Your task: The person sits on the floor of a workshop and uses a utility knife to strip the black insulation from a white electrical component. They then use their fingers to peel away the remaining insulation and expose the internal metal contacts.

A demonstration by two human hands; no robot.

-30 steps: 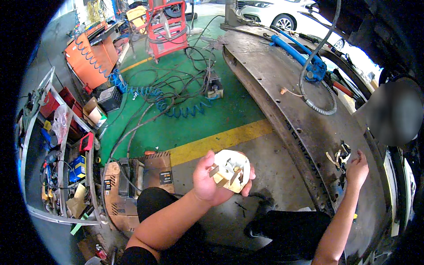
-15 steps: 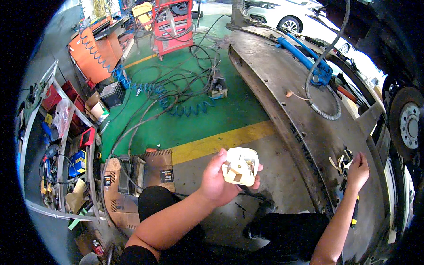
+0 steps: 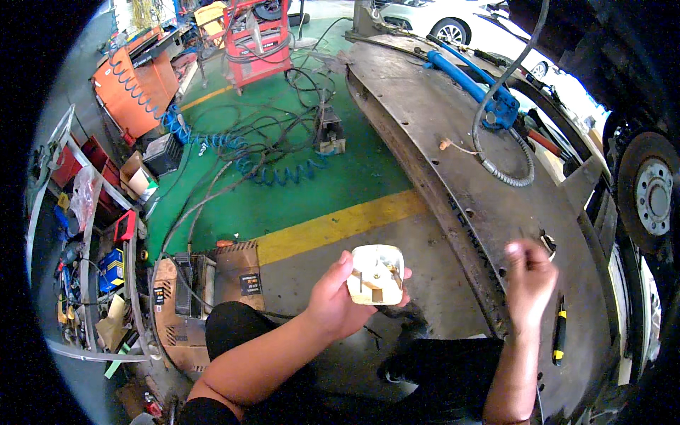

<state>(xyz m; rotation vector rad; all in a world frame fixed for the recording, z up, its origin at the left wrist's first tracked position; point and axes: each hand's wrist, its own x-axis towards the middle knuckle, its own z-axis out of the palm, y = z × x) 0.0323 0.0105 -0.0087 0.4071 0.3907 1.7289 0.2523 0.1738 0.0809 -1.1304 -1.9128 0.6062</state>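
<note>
My left hand [image 3: 333, 301] grips a cream, rounded-square plastic housing [image 3: 377, 294] in front of me. Its open side faces up and shows metal strips and a small post inside. Over the brown metal platform at the right is my right hand [image 3: 531, 283], its fingers curled together and slightly blurred. Whatever those fingers may hold is too small to make out. Small dark and pale parts [image 3: 548, 244] lie just beyond this hand, partly covered by it. A slim black and yellow hand tool [image 3: 559, 336] rests on the platform to its right.
A blue hydraulic cylinder [image 3: 467, 88] with a grey hose lies farther along the platform. At the right edge is a brake disc [image 3: 650, 191]. Black cables and a blue coiled hose [image 3: 276, 173] spread over the green floor. A cluttered metal shelf [image 3: 92, 248] stands left, with cardboard [image 3: 230, 304] nearer.
My right hand has moved left, away from the small parts on the platform, uncovering more of the black and yellow tool. The left hand still holds the housing, turned slightly. The view has shifted a little.
</note>
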